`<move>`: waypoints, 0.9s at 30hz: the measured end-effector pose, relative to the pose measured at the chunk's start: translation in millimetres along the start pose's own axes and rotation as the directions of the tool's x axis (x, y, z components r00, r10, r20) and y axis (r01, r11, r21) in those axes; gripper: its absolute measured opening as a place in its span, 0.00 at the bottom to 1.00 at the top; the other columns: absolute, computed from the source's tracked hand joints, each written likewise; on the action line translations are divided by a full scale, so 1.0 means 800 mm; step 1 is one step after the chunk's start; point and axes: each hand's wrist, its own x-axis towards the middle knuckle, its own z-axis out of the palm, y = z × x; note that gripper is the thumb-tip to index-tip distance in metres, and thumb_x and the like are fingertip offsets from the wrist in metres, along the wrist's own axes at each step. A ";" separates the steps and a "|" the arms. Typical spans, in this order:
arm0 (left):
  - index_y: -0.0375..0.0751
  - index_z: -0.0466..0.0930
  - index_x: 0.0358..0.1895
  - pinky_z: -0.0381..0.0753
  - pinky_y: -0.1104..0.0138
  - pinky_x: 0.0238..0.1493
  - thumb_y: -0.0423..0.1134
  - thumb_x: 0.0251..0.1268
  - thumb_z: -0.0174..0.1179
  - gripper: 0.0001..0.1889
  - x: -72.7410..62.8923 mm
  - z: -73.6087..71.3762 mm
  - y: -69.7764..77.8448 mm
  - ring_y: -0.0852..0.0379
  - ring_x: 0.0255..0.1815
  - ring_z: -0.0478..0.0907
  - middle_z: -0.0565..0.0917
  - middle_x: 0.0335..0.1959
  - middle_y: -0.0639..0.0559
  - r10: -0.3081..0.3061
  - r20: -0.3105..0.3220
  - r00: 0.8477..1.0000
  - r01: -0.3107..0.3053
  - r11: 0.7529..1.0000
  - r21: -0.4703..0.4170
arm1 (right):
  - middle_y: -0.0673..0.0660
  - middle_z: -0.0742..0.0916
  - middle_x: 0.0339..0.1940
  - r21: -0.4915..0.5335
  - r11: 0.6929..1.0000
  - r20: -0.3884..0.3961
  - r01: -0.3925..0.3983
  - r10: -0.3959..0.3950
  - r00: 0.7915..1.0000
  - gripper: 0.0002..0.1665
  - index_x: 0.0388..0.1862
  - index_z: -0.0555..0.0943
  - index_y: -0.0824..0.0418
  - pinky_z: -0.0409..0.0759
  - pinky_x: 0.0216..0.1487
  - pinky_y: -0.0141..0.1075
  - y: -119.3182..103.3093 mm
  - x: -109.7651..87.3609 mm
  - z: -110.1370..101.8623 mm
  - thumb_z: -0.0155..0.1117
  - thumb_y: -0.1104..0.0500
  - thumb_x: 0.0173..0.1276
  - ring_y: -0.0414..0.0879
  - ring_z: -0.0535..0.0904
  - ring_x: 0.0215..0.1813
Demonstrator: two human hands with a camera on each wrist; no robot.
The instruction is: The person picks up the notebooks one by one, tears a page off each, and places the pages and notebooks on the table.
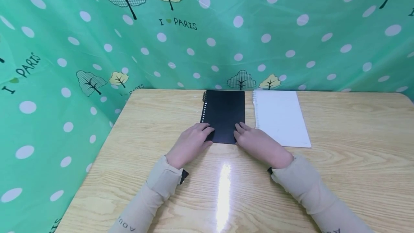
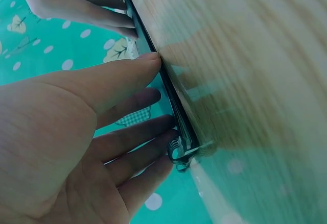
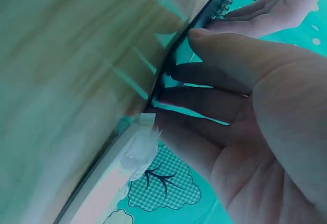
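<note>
A black spiral-bound notebook (image 1: 225,116), closed, lies on the table with its coil along the left side. My left hand (image 1: 191,140) touches its near left corner. In the left wrist view, the left thumb (image 2: 148,63) sits at the near edge and the extended fingers reach past the coil end (image 2: 179,152). My right hand (image 1: 260,144) is at the near right corner, its fingertips on the cover's edge. The right wrist view shows the right thumb (image 3: 204,36) at the near edge, with the other fingers fairly straight.
Just right of the black notebook lies a white spiral-bound notebook (image 1: 279,118), partly behind my right hand. The wooden table (image 1: 352,161) ends at the back against a green dotted curtain (image 1: 226,28). Another stretch of curtain (image 1: 38,136) hangs along the left side.
</note>
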 end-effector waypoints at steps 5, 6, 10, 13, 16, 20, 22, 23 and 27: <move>0.37 0.80 0.59 0.76 0.57 0.64 0.44 0.67 0.65 0.21 0.000 0.000 0.000 0.46 0.63 0.76 0.80 0.61 0.42 0.001 -0.004 1.000 -0.001 1.000 -0.008 | 0.68 0.84 0.58 -0.045 0.998 -0.012 0.047 -0.047 0.999 0.16 0.53 0.83 0.69 0.85 0.52 0.43 0.000 -0.001 0.000 0.65 0.68 0.67 0.59 0.80 0.62; 0.37 0.80 0.59 0.76 0.57 0.65 0.44 0.67 0.65 0.21 0.000 0.000 0.000 0.46 0.64 0.76 0.80 0.61 0.41 -0.001 -0.005 1.000 0.000 1.000 -0.010 | 0.67 0.84 0.58 -0.044 0.998 -0.016 0.053 -0.054 0.998 0.16 0.53 0.84 0.68 0.85 0.52 0.43 0.000 -0.001 0.000 0.65 0.70 0.66 0.59 0.80 0.62; 0.37 0.80 0.60 0.75 0.57 0.66 0.45 0.68 0.64 0.22 0.001 0.001 0.000 0.47 0.65 0.75 0.79 0.62 0.41 -0.024 0.015 1.000 0.024 1.000 -0.008 | 0.66 0.85 0.56 -0.006 0.998 -0.037 0.070 -0.070 0.997 0.16 0.51 0.84 0.67 0.86 0.50 0.43 0.000 0.000 -0.001 0.66 0.71 0.65 0.57 0.82 0.60; 0.37 0.80 0.60 0.75 0.58 0.66 0.45 0.68 0.64 0.22 0.002 0.001 -0.001 0.47 0.66 0.75 0.80 0.62 0.42 -0.034 0.021 0.999 0.034 0.999 -0.007 | 0.66 0.85 0.56 0.026 0.997 -0.043 0.071 -0.069 0.997 0.16 0.51 0.84 0.67 0.86 0.49 0.43 0.000 0.001 -0.003 0.66 0.71 0.64 0.57 0.82 0.59; 0.37 0.80 0.59 0.75 0.57 0.66 0.44 0.69 0.63 0.20 0.002 0.000 -0.002 0.47 0.65 0.75 0.80 0.61 0.41 -0.028 0.010 1.000 0.028 1.000 -0.008 | 0.66 0.86 0.55 0.039 0.997 -0.048 0.064 -0.062 0.997 0.16 0.51 0.85 0.67 0.86 0.48 0.43 0.000 0.001 -0.005 0.67 0.71 0.64 0.56 0.83 0.59; 0.36 0.81 0.58 0.77 0.57 0.64 0.43 0.70 0.62 0.19 0.001 0.000 -0.003 0.46 0.64 0.76 0.81 0.61 0.41 -0.012 -0.004 1.000 0.012 1.000 -0.010 | 0.62 0.88 0.48 0.081 0.995 -0.110 0.049 -0.040 0.993 0.09 0.44 0.86 0.66 0.87 0.43 0.39 0.001 0.000 -0.005 0.68 0.70 0.64 0.52 0.86 0.49; 0.36 0.81 0.58 0.78 0.57 0.63 0.43 0.70 0.62 0.19 0.001 0.000 -0.004 0.46 0.64 0.77 0.81 0.60 0.41 -0.002 -0.009 1.000 0.002 1.000 -0.014 | 0.59 0.89 0.42 0.112 0.993 -0.150 0.044 -0.027 0.988 0.06 0.39 0.86 0.65 0.86 0.39 0.38 0.002 0.000 -0.003 0.68 0.69 0.64 0.49 0.86 0.43; 0.36 0.81 0.58 0.78 0.57 0.63 0.43 0.70 0.62 0.19 0.000 0.000 -0.004 0.46 0.64 0.77 0.81 0.60 0.41 -0.001 -0.010 1.000 0.001 1.000 -0.020 | 0.57 0.89 0.41 0.123 0.992 -0.166 0.043 -0.022 0.986 0.05 0.38 0.86 0.64 0.86 0.38 0.37 0.002 -0.001 -0.003 0.68 0.70 0.64 0.47 0.85 0.41; 0.38 0.81 0.59 0.77 0.58 0.64 0.44 0.72 0.60 0.18 -0.001 0.000 -0.006 0.48 0.65 0.76 0.81 0.61 0.42 -0.017 0.003 1.000 0.017 0.999 -0.049 | 0.56 0.88 0.40 0.127 0.991 -0.188 0.034 -0.010 0.982 0.07 0.40 0.86 0.63 0.85 0.39 0.36 0.004 -0.002 -0.002 0.69 0.70 0.63 0.47 0.84 0.42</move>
